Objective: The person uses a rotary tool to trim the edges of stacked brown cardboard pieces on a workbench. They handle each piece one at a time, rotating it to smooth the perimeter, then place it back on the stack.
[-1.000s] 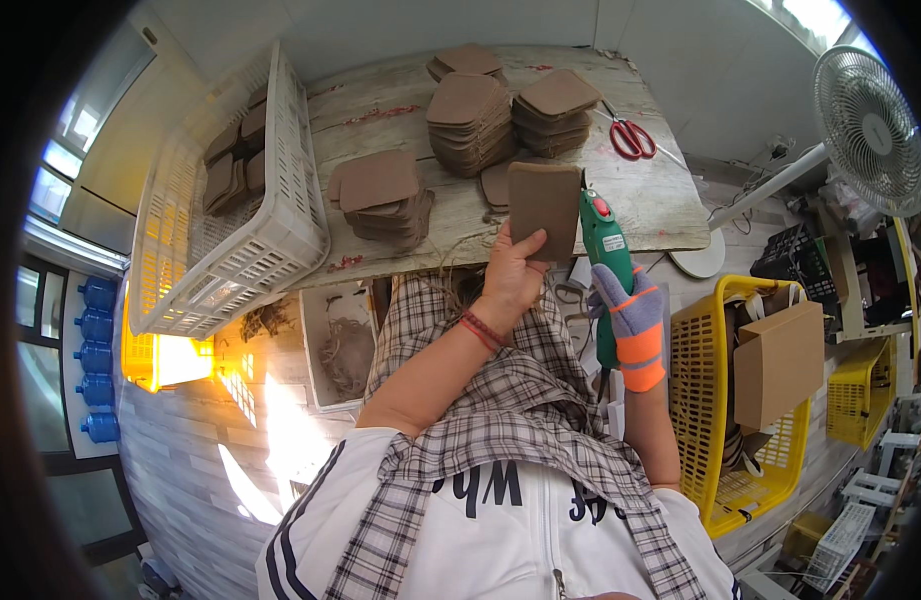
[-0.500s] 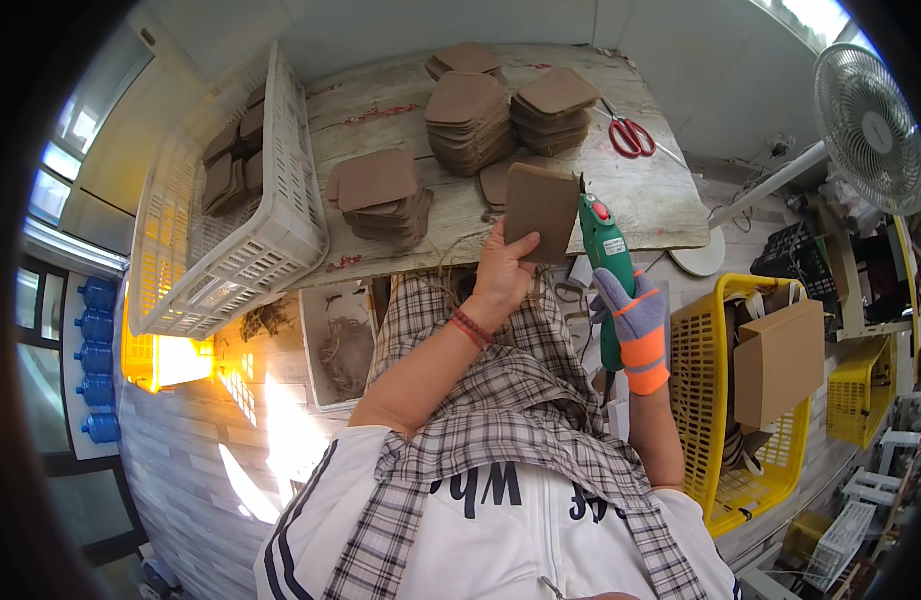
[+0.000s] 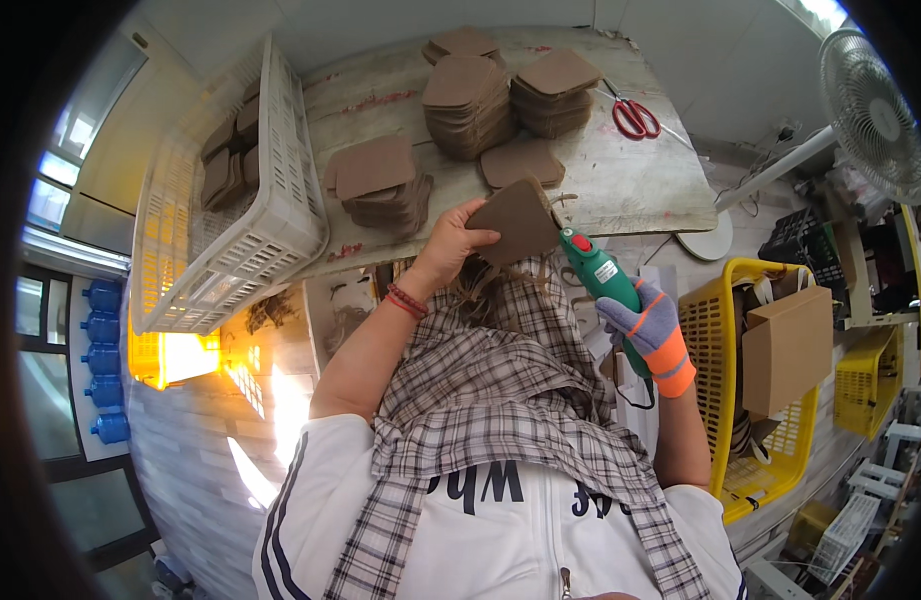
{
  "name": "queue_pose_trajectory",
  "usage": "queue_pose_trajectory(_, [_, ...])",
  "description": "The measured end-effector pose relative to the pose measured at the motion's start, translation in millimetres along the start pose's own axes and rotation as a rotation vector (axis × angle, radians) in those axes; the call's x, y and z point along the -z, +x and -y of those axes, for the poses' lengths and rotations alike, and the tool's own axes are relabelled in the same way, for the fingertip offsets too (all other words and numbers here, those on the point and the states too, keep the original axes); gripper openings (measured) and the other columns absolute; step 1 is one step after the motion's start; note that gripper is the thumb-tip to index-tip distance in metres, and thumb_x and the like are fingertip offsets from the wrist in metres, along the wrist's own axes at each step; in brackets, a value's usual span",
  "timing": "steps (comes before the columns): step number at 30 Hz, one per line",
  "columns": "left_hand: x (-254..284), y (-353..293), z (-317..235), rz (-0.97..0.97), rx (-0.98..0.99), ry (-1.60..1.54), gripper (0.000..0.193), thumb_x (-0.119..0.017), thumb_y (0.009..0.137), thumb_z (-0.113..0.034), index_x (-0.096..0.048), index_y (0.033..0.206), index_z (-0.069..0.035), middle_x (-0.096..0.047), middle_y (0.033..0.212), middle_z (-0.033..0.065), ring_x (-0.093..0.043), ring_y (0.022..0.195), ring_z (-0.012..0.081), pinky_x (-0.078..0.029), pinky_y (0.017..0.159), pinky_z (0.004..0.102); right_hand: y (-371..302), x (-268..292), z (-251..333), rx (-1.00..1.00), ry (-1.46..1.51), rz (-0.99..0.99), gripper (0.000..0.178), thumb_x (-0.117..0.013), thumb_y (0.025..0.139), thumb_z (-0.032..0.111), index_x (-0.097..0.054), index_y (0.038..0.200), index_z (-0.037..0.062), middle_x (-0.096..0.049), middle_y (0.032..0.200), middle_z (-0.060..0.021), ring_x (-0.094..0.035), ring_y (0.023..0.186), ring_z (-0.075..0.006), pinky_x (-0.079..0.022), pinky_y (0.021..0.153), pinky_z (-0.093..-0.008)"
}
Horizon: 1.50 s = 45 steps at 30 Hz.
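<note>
My left hand (image 3: 453, 243) is closed on the near left edge of a flat brown piece with rounded corners (image 3: 521, 220), thumb on top. In my right hand (image 3: 636, 322), gloved in grey and orange, is a green handheld electric cutter (image 3: 593, 268) with a red switch. Its tip meets the right edge of the brown piece, where a thin trimmed strip curls away. Below the piece, loose brown strips (image 3: 478, 277) hang over my plaid apron. Just beyond lies a low pile of similar pieces (image 3: 522, 163) on the worn table (image 3: 641, 190).
Taller stacks of brown pieces (image 3: 468, 110) stand farther back, with another stack (image 3: 376, 180) at left. Red-handled scissors (image 3: 636, 118) lie at the table's right. A white crate (image 3: 291, 190) holds more pieces. Right of me are a yellow basket (image 3: 709, 370) with a cardboard box (image 3: 787, 350), and a fan (image 3: 874, 115).
The brown piece has tilted and turned, its far corner now pointing up. My left hand has moved left and slightly nearer me. The cutter has shifted down, its tip staying at the piece's edge.
</note>
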<state>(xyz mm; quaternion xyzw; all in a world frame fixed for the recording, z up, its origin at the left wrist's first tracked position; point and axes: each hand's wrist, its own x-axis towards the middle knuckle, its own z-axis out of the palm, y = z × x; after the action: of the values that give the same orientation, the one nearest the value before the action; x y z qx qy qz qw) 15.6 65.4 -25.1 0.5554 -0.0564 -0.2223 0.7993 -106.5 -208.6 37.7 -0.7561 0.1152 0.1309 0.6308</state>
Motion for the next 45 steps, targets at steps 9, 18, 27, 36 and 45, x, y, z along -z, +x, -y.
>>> queue_pose_trajectory(9, [4, -12, 17, 0.027, 0.175, 0.014, 0.042, -0.060, 0.079, 0.008, -0.055, 0.121, 0.000, -0.064, 0.106, 0.0047, -0.060, 0.092, 0.0123, -0.050, 0.081, 0.0255, 6, -16, 1, 0.002, -0.008, 0.012, 0.038, -0.075, 0.079, 0.023, -0.059, 0.104, -0.0015, -0.060, 0.071, -0.0019, -0.054, 0.055, -0.0057, -0.043, 0.049, -0.0209])
queue_pose_trajectory(18, [16, -24, -17, 0.034, 0.075, 0.497, 0.030, -0.060, 0.077, 0.007, -0.059, 0.106, -0.001, -0.062, 0.095, 0.0007, -0.057, 0.087, 0.0082, -0.047, 0.074, 0.0231, 10, -16, -3, -0.078, 0.103, 0.119, 0.036, -0.073, 0.081, 0.022, -0.057, 0.101, -0.0018, -0.057, 0.065, -0.0012, -0.053, 0.052, -0.0067, -0.043, 0.045, -0.0214])
queue_pose_trajectory(27, [33, -28, -23, -0.096, -0.053, 0.458, 0.021, -0.069, 0.075, 0.003, -0.059, 0.093, -0.003, -0.064, 0.085, 0.0000, -0.059, 0.077, 0.0062, -0.048, 0.069, 0.0209, 4, -15, -7, -0.077, -0.027, 0.196, 0.035, -0.075, 0.079, 0.024, -0.061, 0.100, 0.0002, -0.056, 0.065, 0.0011, -0.049, 0.053, -0.0044, -0.040, 0.047, -0.0203])
queue_pose_trajectory(36, [24, -29, -16, -0.053, -0.040, 0.422, 0.019, -0.070, 0.076, 0.001, -0.061, 0.093, -0.003, -0.065, 0.084, 0.0001, -0.059, 0.076, 0.0066, -0.049, 0.069, 0.0212, 6, -16, -15, -0.042, -0.179, 0.213, 0.038, -0.075, 0.078, 0.029, -0.062, 0.100, 0.0011, -0.059, 0.067, 0.0006, -0.052, 0.056, -0.0037, -0.041, 0.049, -0.0200])
queue_pose_trajectory(45, [7, -29, -13, 0.085, -0.018, 0.527, 0.034, -0.068, 0.071, 0.003, -0.058, 0.103, -0.005, -0.063, 0.087, 0.0013, -0.059, 0.080, 0.0078, -0.048, 0.072, 0.0223, 9, -25, -7, -0.020, -0.202, 0.219, 0.039, -0.075, 0.078, 0.031, -0.062, 0.101, 0.0012, -0.060, 0.068, 0.0005, -0.054, 0.057, -0.0037, -0.042, 0.050, -0.0195])
